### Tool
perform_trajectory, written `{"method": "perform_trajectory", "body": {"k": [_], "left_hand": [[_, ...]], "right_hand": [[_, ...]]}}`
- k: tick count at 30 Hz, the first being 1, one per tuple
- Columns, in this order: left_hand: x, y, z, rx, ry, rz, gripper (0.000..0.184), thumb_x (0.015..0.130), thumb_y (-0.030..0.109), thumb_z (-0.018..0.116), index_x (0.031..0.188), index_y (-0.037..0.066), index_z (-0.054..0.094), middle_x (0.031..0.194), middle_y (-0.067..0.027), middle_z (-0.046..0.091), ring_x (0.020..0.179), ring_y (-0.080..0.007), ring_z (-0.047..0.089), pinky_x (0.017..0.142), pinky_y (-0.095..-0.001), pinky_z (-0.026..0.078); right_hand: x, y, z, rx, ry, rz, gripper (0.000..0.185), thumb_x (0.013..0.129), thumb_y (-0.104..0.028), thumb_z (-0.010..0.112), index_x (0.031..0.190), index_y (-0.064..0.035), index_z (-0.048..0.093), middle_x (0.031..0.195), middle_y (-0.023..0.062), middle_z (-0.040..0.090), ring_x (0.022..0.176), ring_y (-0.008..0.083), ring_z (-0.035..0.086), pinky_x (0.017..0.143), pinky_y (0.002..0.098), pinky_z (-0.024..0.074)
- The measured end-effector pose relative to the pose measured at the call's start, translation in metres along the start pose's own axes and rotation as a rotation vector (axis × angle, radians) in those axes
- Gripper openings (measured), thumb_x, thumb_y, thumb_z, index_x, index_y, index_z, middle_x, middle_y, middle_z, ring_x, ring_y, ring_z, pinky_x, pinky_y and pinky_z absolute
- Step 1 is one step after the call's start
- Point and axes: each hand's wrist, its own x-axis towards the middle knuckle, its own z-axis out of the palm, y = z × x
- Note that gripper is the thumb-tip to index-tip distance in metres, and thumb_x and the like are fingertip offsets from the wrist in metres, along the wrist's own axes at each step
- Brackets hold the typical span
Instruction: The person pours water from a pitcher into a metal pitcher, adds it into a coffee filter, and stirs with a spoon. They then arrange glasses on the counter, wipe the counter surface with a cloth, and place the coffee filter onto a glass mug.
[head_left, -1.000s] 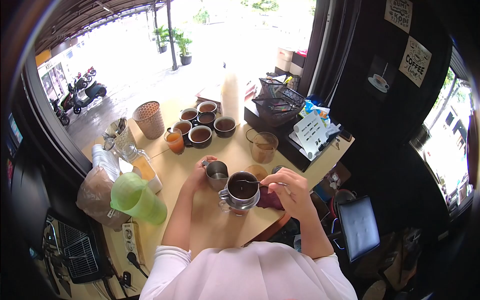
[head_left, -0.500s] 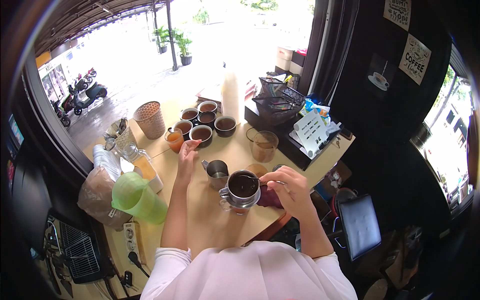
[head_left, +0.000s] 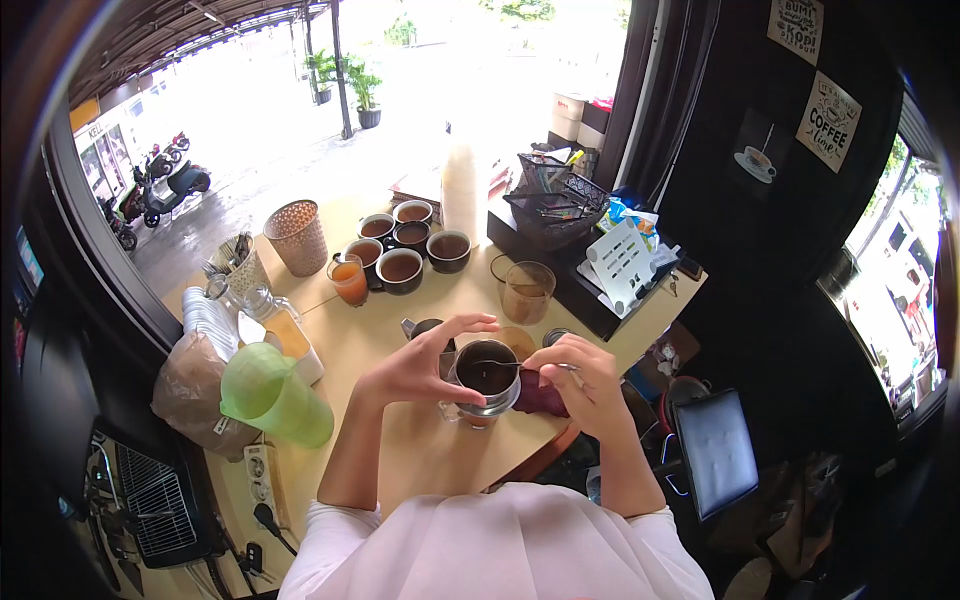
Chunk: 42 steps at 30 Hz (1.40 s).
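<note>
A metal coffee drip filter (head_left: pixel 487 404) full of dark coffee (head_left: pixel 482 376) sits on a glass mug (head_left: pixel 481 422) near the table's front edge. My right hand (head_left: pixel 578 378) pinches a spoon (head_left: pixel 509 364), whose tip dips into the coffee. At the filter's left side, my left hand (head_left: pixel 415 368) is open, thumb and fingers spread in a C. The thumb lies close against the filter's rim; whether it touches I cannot tell. Behind that hand a metal pitcher (head_left: pixel 425 328) is partly hidden. A dark red cloth (head_left: pixel 541 394) lies under my right hand.
Several dark cups of brown drink (head_left: pixel 401 271) and a glass of orange drink (head_left: pixel 349 281) stand farther back. To the right is a clear glass (head_left: pixel 528 292). A green pitcher (head_left: pixel 275 395) and a power strip (head_left: pixel 263 475) are at left. Behind stands a pale bottle (head_left: pixel 461 195).
My left hand has moved from beside the cups and orange drink, toward me and right, to the filter. My right hand keeps the spoon in the coffee.
</note>
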Motion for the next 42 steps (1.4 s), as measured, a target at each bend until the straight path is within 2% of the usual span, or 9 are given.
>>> {"method": "perform_trajectory", "body": {"k": [5, 8, 11, 20, 26, 29, 32, 35, 42], "left_hand": [[0.000, 0.007, 0.000, -0.110, -0.040, -0.051, 0.101, 0.064, 0.027, 0.090, 0.145, 0.009, 0.033, 0.133, -0.0109, 0.054, 0.126, -0.0219, 0.049, 0.109, -0.0357, 0.038], [0.001, 0.007, 0.001, -0.026, -0.024, -0.044, 0.101, 0.063, 0.023, 0.091, 0.145, 0.007, 0.033, 0.130, -0.0109, 0.057, 0.123, -0.0201, 0.051, 0.106, -0.0345, 0.040], [0.001, 0.009, 0.000, -0.033, -0.027, -0.029, 0.102, 0.063, 0.024, 0.091, 0.145, 0.007, 0.033, 0.129, -0.0117, 0.057, 0.123, -0.0198, 0.052, 0.105, -0.0347, 0.041], [0.001, 0.010, 0.003, -0.071, -0.012, -0.031, 0.101, 0.064, 0.025, 0.091, 0.145, 0.008, 0.033, 0.126, -0.0120, 0.058, 0.118, -0.0196, 0.055, 0.102, -0.0337, 0.043], [0.001, 0.008, 0.003, -0.096, -0.015, -0.048, 0.101, 0.065, 0.024, 0.090, 0.146, 0.008, 0.033, 0.125, -0.0114, 0.058, 0.117, -0.0190, 0.056, 0.101, -0.0334, 0.044], [0.001, 0.011, 0.003, -0.118, -0.013, -0.069, 0.099, 0.065, 0.023, 0.090, 0.145, 0.008, 0.034, 0.124, -0.0109, 0.059, 0.115, -0.0184, 0.057, 0.101, -0.0333, 0.045], [0.002, 0.013, 0.003, -0.074, -0.007, -0.060, 0.097, 0.065, 0.022, 0.090, 0.144, 0.008, 0.036, 0.121, -0.0103, 0.060, 0.114, -0.0180, 0.058, 0.100, -0.0332, 0.045], [0.003, 0.011, 0.003, -0.044, 0.010, -0.039, 0.096, 0.064, 0.022, 0.090, 0.143, 0.008, 0.038, 0.118, -0.0102, 0.063, 0.111, -0.0177, 0.060, 0.098, -0.0328, 0.047], [0.003, 0.012, 0.003, -0.045, 0.023, -0.033, 0.094, 0.063, 0.021, 0.090, 0.142, 0.008, 0.039, 0.113, -0.0104, 0.066, 0.106, -0.0172, 0.062, 0.096, -0.0324, 0.048]], "right_hand": [[0.002, -0.004, -0.003, -0.104, 0.022, -0.001, 0.008, 0.084, -0.002, 0.064, 0.091, -0.0025, 0.067, 0.075, 0.0086, 0.062, 0.068, 0.0226, 0.057, 0.062, 0.0310, 0.0448], [0.001, -0.005, 0.000, -0.030, -0.009, -0.001, 0.009, 0.083, -0.001, 0.063, 0.091, -0.0026, 0.067, 0.075, 0.0085, 0.062, 0.067, 0.0234, 0.056, 0.062, 0.0315, 0.0447], [-0.002, 0.003, -0.001, -0.016, 0.024, -0.001, 0.011, 0.089, -0.009, 0.061, 0.091, -0.0003, 0.068, 0.074, 0.0077, 0.063, 0.065, 0.0186, 0.056, 0.061, 0.0297, 0.0442], [-0.001, -0.003, -0.002, -0.055, -0.017, 0.024, 0.011, 0.089, -0.009, 0.062, 0.091, 0.0001, 0.068, 0.072, 0.0080, 0.061, 0.064, 0.0181, 0.056, 0.060, 0.0292, 0.0434], [0.005, -0.008, 0.000, -0.108, -0.033, -0.050, 0.013, 0.091, -0.011, 0.061, 0.091, 0.0000, 0.068, 0.072, 0.0074, 0.059, 0.064, 0.0174, 0.056, 0.060, 0.0287, 0.0438], [0.000, -0.004, 0.001, 0.014, -0.036, 0.022, 0.012, 0.090, -0.010, 0.061, 0.091, 0.0000, 0.068, 0.072, 0.0076, 0.059, 0.065, 0.0173, 0.057, 0.060, 0.0284, 0.0438], [-0.001, 0.001, 0.002, -0.019, 0.023, 0.043, 0.011, 0.090, -0.009, 0.061, 0.092, -0.0002, 0.068, 0.072, 0.0077, 0.059, 0.065, 0.0173, 0.057, 0.060, 0.0281, 0.0440], [0.001, -0.001, 0.002, -0.071, 0.015, 0.007, 0.008, 0.085, -0.002, 0.063, 0.092, -0.0017, 0.066, 0.075, 0.0094, 0.061, 0.066, 0.0229, 0.057, 0.062, 0.0314, 0.0450], [-0.002, -0.002, 0.002, 0.007, 0.000, 0.059, 0.008, 0.085, -0.001, 0.062, 0.092, -0.0009, 0.066, 0.075, 0.0099, 0.061, 0.067, 0.0236, 0.058, 0.061, 0.0315, 0.0450]]}}
